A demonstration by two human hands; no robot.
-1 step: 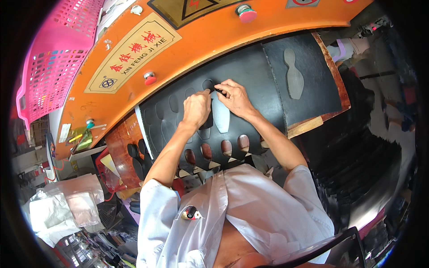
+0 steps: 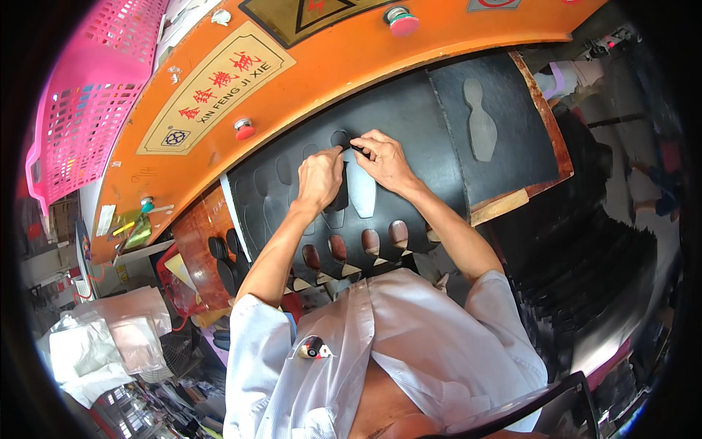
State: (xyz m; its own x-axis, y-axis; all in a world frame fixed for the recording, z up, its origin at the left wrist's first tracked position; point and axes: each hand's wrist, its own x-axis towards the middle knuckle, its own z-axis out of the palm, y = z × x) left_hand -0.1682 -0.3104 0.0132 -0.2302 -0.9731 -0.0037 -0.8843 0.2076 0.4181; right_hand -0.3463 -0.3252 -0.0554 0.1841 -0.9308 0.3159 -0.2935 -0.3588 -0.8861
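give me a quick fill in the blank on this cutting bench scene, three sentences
1. Both hands, the left hand and the right hand, rest on a ____ sheet full of sole-shaped holes.
2. The machine beam above the sheet is ____.
3. The basket at upper left is ____.

Missing words: black; orange; pink

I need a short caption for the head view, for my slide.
Both hands, left and right, set a sole-shaped cutter on a black sheet under an orange press.
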